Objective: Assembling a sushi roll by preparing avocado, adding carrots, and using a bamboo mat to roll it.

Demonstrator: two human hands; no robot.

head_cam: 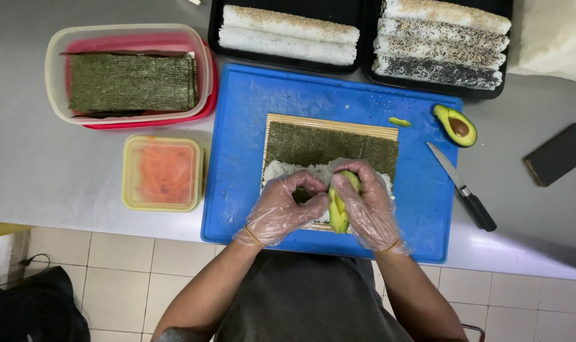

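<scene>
We look down on a wide grey metal worktop [60,164] above a floor of pale tiles [123,278]. On it lies a large blue plastic cutting board [237,190], and on that board a bamboo rolling mat [329,121] carrying a dark green seaweed sheet [326,144] with a layer of white rice [278,170] along its near edge.

Behind the board we see two black trays: the left tray [213,31] holds two long rice rolls [288,35] dusted with pale sesame, the right tray [370,44] four rolls [440,44], the nearest speckled with black seeds. To the left stands a clear plastic tub with a pink base [54,76] stacked with seaweed sheets [133,82], and near it a smaller yellowish lidded box of shredded orange filling [163,173].

Right of the board lie a flat dark rectangular object [559,154], a black-handled kitchen knife [460,185] and, on the board's far right corner, a halved avocado with its stone [456,125]; a small green scrap [399,121] sits beside the mat.

Both hands wear thin clear gloves. Our left hand [280,208] has its fingers curled inward over the rice, fingertips touching the mat's filling. Our right hand [367,202] pinches a bundle of yellow-green avocado slices [337,212] between thumb and fingers, over the rice at the mat's near edge, the two hands almost touching.
</scene>
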